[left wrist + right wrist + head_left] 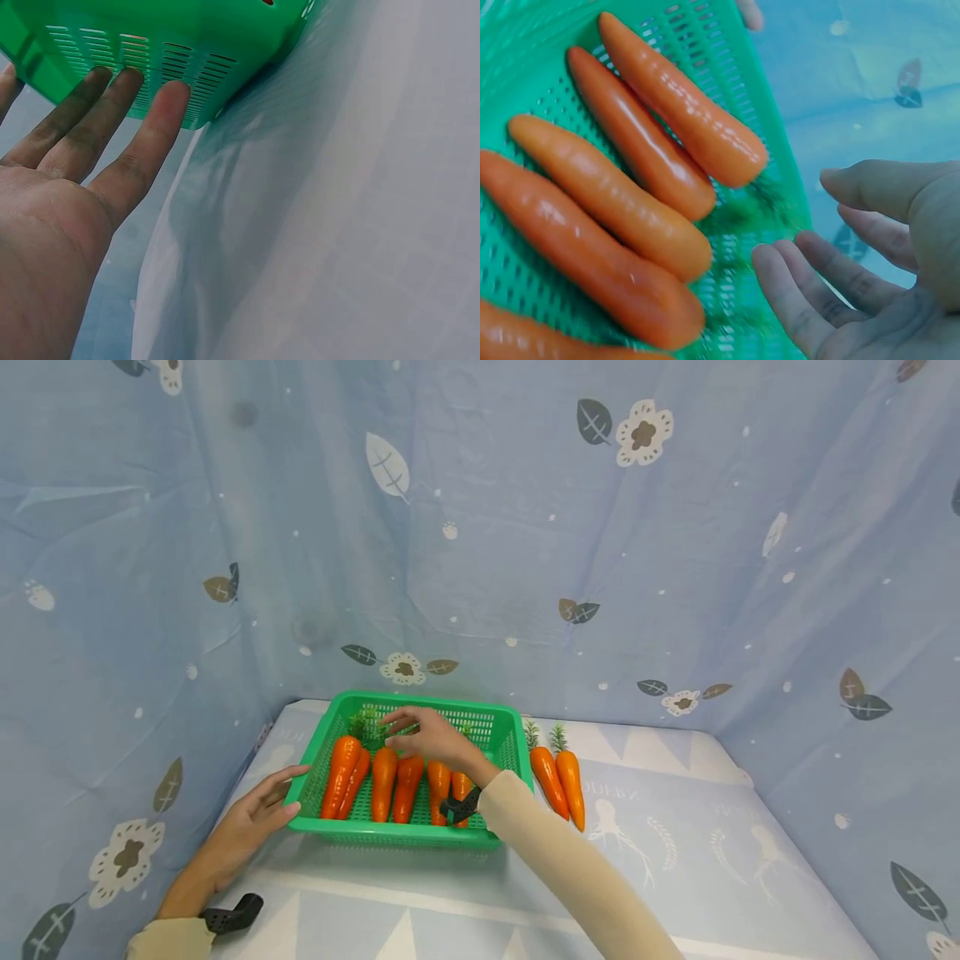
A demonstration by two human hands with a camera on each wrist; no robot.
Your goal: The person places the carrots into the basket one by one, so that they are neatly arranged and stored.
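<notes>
Several orange carrots [384, 785] with green leafy tops lie side by side in a green plastic basket [397, 829] with slotted walls. Over the basket's far part is my right hand [435, 739], its fingers loosely bent and holding nothing. In the right wrist view, the fingers of the right hand [885, 277] spread near the leafy tops, apart from the carrots [622, 195]. My left hand [251, 814] is at the basket's left side. Its straight fingers reach the slotted wall in the left wrist view, where the left hand [97, 157] seems to touch it.
Two more carrots, a left one [550, 781] and a right one [571, 787], lie on the table just right of the basket. A patterned cloth covers the table [675, 843]. Blue floral curtains [495, 568] stand behind and at both sides.
</notes>
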